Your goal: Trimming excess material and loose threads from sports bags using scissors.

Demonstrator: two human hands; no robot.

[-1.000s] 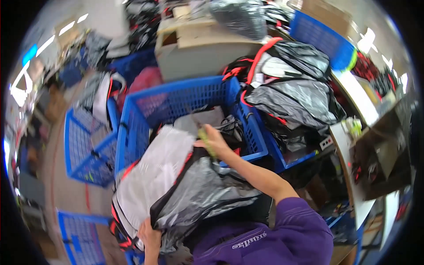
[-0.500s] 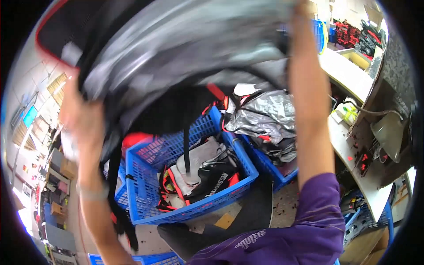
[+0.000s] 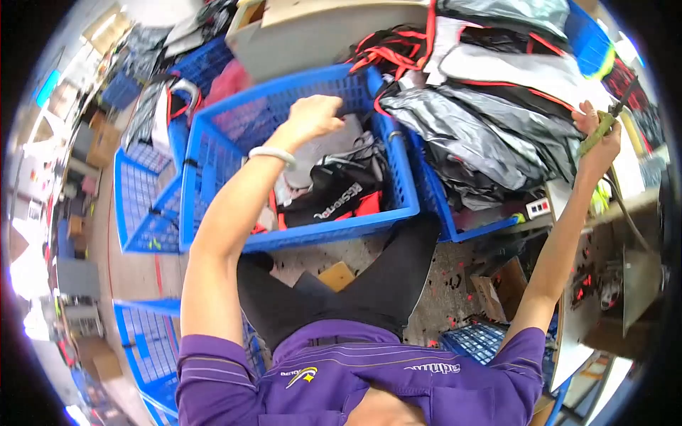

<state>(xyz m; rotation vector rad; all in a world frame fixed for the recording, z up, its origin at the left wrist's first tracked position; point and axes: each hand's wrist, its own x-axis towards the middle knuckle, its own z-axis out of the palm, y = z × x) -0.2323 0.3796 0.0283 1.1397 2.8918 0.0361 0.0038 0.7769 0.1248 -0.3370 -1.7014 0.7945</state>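
My left hand is closed above a blue plastic basket, its knuckles up. Whatever its fingers may hold is hidden. In the basket lie a black fabric piece with orange-red edging and a grey padded piece. Out to the far right, my right hand grips an olive-green wrapped handle with a dark tip. It is beside a heap of silver sewn bag pieces with black and orange-red trim, piled over a second blue basket.
More blue baskets stand at the left, one with silver and black pieces on it. A grey box-like cabinet is behind the main basket. An open carton and scraps lie on the floor. A worktable edge runs along the right.
Both hands have let go of the large silver and black piece held up earlier. My left hand has come right over the basket; my right hand has moved right and taken the green handle.
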